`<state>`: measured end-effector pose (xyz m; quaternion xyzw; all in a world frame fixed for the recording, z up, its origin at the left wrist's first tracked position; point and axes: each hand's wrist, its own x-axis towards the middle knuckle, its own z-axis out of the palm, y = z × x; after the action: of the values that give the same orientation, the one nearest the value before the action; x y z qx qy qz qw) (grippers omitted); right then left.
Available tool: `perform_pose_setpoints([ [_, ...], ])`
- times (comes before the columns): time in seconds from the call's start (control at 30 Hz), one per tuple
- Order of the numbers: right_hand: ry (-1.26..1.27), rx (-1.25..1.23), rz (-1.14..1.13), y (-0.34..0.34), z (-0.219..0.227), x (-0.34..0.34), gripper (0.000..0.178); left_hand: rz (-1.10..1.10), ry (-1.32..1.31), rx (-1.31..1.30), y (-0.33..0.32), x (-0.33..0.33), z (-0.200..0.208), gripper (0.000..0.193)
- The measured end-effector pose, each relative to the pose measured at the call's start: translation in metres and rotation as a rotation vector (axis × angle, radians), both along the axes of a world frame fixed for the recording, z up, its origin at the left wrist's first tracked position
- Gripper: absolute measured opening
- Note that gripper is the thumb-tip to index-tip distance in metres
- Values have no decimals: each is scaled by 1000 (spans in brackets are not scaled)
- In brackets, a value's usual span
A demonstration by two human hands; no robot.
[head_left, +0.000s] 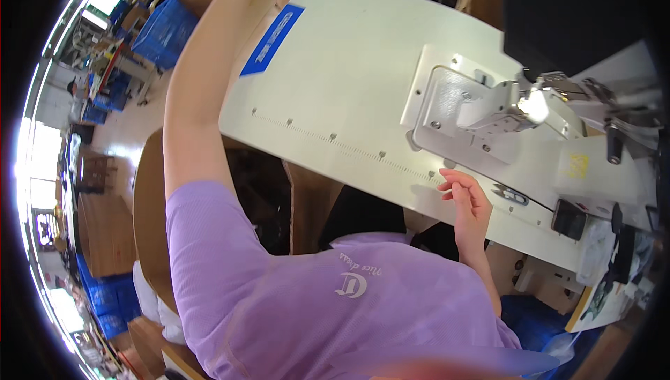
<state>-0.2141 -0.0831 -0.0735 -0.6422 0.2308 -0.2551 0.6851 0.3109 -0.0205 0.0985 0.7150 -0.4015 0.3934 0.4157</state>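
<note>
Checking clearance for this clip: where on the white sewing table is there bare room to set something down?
The white table is bare between the blue label strip and the metal needle plate. It is crowded at the machine head and the snips beside the right hand.

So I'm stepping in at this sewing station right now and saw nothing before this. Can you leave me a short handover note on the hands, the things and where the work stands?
Right hand: empty, fingers loosely curled, resting at the near edge of the white flat sewing-machine table.
Left hand: raised far out past the table's far left corner, out of view at the top edge; whether it holds anything cannot be told.
Small thread snips lie on the table just right of the right hand.
The metal needle plate and presser foot have no fabric under them.
Done: nothing shows as sewn. Left: no piece is on the table yet.
</note>
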Motion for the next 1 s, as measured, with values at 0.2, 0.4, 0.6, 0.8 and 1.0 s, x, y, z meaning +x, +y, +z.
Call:
perform_pose_setpoints([
  [0.2, 88, -69, 205, 25, -11, 39, 17, 772, 349, 100, 295, -21, -234, 65],
  [0.4, 195, -232, 281, 71, -24, 89, 17, 1320, 968, 224, 499, -190, -468, 66],
  [0.6, 139, -344, 381, 113, -38, 152, 19, 1269, 1903, 311, 573, -336, -634, 90],
  [0.8, 205, -528, 284, 126, -61, 163, 19, 969, 921, 839, 437, -254, -582, 70],
  [1.0, 189, -473, 315, 132, -54, 168, 18, 921, 1299, 1190, 467, -164, -601, 40],
])
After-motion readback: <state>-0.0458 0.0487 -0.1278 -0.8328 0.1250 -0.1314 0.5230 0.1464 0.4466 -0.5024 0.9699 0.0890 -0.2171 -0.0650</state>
